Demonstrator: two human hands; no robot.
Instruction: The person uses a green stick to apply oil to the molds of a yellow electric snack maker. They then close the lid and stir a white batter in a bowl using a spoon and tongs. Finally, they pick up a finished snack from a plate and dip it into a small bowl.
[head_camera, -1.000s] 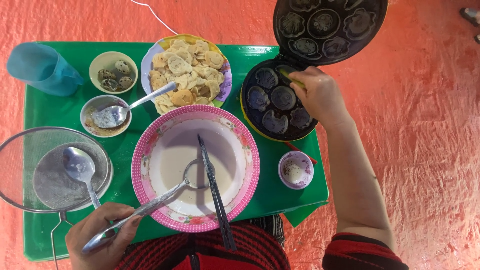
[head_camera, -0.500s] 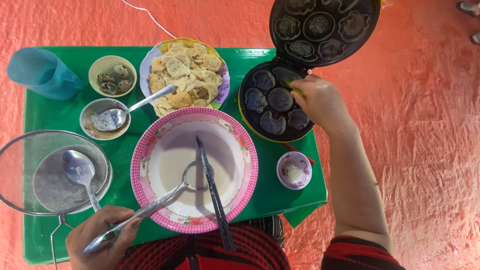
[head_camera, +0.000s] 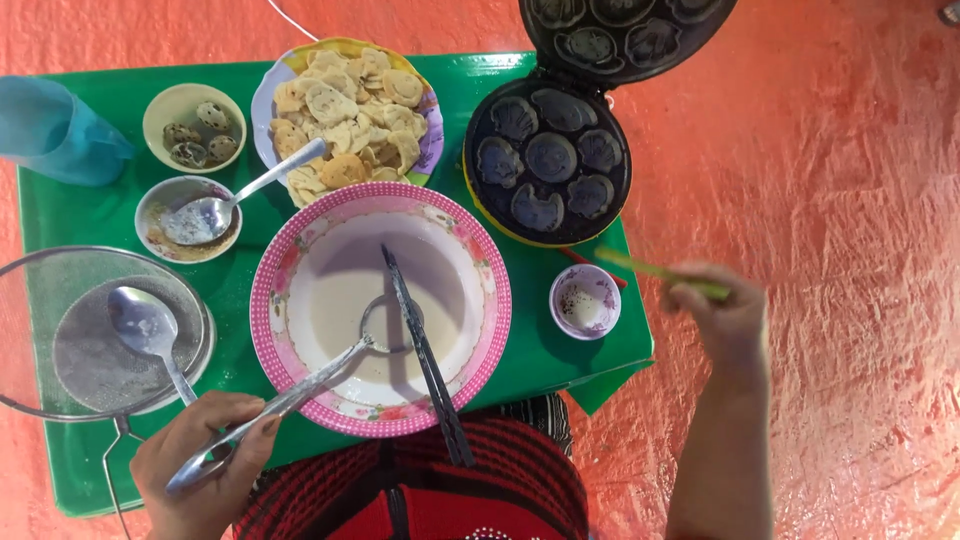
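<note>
Clamped in the left hand (head_camera: 205, 455), ladle (head_camera: 290, 400) dips into bowl (head_camera: 290, 260); right hand (head_camera: 720, 315) pinches stick (head_camera: 660, 270).

head view, straight down, close over table (head_camera: 520, 380)

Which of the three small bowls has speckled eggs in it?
The cream bowl at the table's far left, beside the blue jug. The bowl below it holds a spoon; the one right of the pink bowl shows only residue.
</note>
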